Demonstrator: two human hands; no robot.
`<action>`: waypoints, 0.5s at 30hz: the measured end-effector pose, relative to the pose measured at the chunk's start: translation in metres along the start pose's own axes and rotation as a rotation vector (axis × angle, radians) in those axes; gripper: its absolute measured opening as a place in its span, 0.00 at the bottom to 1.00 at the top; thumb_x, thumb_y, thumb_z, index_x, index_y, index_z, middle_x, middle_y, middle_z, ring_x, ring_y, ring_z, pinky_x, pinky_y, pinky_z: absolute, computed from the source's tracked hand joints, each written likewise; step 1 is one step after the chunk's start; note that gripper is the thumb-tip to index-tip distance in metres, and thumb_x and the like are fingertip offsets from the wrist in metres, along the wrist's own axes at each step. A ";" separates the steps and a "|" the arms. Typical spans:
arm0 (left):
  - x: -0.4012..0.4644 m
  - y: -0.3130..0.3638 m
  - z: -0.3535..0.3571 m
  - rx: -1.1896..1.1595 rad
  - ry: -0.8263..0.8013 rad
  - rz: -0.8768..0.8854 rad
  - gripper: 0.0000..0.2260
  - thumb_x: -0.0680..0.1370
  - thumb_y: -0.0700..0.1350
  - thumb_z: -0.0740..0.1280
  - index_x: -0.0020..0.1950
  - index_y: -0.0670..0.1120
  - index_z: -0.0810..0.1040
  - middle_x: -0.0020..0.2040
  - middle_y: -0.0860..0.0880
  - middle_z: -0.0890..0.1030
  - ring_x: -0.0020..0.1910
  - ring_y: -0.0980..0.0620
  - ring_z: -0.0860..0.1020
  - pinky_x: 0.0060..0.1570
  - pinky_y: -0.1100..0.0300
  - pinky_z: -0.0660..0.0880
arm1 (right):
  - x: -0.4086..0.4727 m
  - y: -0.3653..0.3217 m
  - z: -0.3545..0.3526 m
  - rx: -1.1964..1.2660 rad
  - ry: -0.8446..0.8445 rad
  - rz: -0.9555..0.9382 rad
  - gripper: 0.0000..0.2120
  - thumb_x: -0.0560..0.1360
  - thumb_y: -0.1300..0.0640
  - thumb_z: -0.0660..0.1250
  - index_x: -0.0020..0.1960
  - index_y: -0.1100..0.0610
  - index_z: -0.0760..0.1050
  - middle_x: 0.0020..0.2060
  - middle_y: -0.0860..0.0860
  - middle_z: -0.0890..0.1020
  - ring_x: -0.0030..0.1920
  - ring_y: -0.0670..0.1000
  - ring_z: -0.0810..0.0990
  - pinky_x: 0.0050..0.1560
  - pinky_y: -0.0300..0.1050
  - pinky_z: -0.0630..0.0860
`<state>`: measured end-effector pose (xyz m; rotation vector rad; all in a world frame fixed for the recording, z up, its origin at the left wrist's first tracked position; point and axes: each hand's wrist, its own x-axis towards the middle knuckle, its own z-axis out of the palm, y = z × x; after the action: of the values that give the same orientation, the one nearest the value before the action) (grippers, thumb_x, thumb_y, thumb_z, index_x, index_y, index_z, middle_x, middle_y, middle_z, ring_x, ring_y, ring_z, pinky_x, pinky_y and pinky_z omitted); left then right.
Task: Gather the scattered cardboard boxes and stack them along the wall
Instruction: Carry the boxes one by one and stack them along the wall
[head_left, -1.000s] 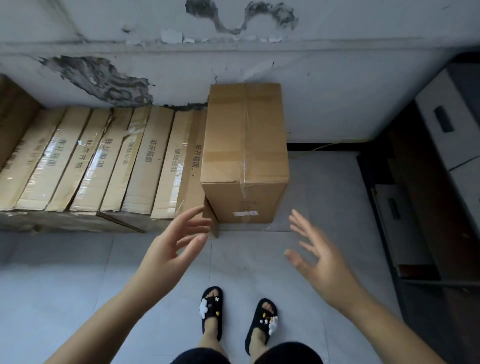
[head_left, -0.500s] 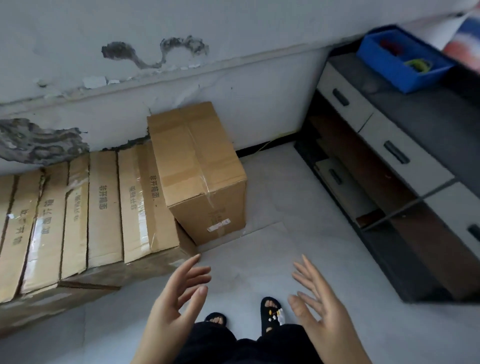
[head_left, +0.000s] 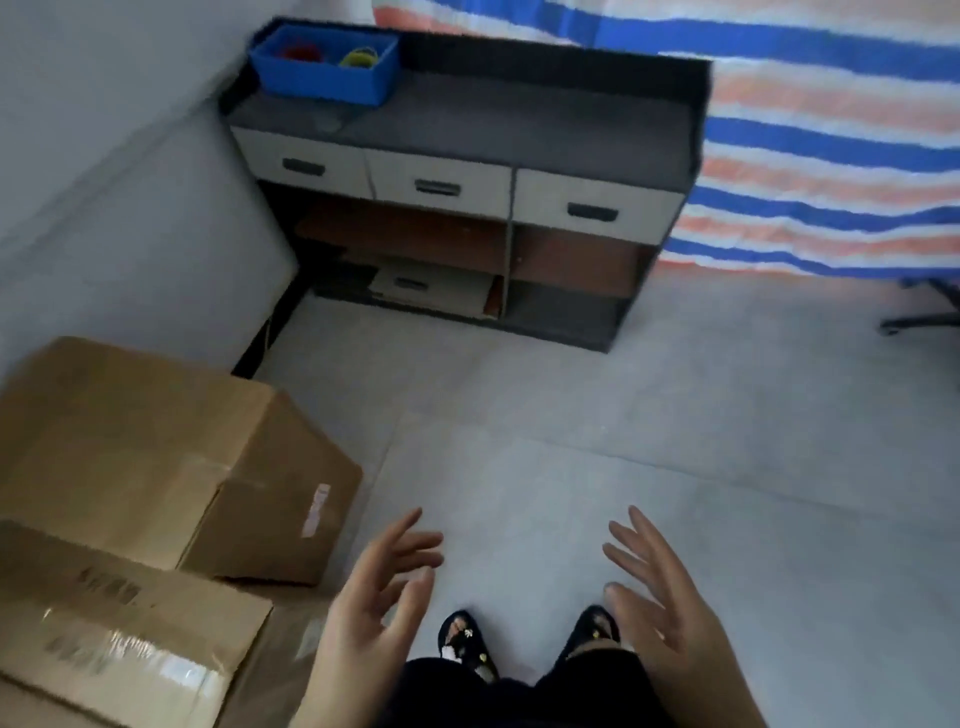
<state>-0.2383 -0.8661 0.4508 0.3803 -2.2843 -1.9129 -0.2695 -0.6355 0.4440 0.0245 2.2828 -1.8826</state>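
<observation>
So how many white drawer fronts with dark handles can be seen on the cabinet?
4: three in a row under the dark cabinet top, left, middle, right; one lower, in the bottom-left shelf. Others may be hidden.

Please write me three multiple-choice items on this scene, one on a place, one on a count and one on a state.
1. Where does the blue bin sit?
A. on the floor by the boxes
B. on top of the drawer cabinet, at its left end
C. inside the lower shelf

2. How many drawer fronts run across the top row of the cabinet?
A. two
B. three
C. five

3. What are the hands doing?
A. both empty, with spread fingers
B. both gripping the cardboard box
C. one holding the bin

Answers:
1 B, the bin rests on the dark cabinet top near the wall.
2 B, three pale fronts show, each with a dark handle.
3 A, left hand and right hand hold nothing above the floor.
</observation>
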 end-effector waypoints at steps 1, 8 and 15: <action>0.000 0.002 0.010 0.000 -0.062 0.015 0.17 0.67 0.57 0.64 0.54 0.72 0.75 0.52 0.54 0.82 0.49 0.54 0.81 0.49 0.59 0.78 | -0.012 0.002 -0.010 0.018 0.074 0.017 0.25 0.72 0.49 0.68 0.63 0.29 0.66 0.59 0.31 0.76 0.60 0.36 0.76 0.51 0.28 0.73; -0.025 0.021 0.114 0.008 -0.507 0.119 0.17 0.67 0.57 0.64 0.54 0.71 0.75 0.52 0.54 0.82 0.49 0.53 0.82 0.48 0.60 0.78 | -0.120 0.025 -0.087 0.074 0.563 0.090 0.23 0.71 0.48 0.67 0.60 0.28 0.65 0.57 0.29 0.76 0.57 0.35 0.77 0.49 0.26 0.73; -0.124 0.038 0.256 0.034 -0.923 0.196 0.18 0.66 0.57 0.63 0.54 0.71 0.75 0.50 0.57 0.83 0.48 0.54 0.82 0.49 0.57 0.78 | -0.267 0.063 -0.180 0.097 0.988 0.175 0.26 0.71 0.52 0.67 0.60 0.28 0.65 0.57 0.29 0.76 0.58 0.35 0.77 0.48 0.27 0.74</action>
<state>-0.1912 -0.5826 0.4486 -0.8819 -2.6739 -2.2130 -0.0222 -0.4201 0.4554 1.3924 2.5438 -2.1467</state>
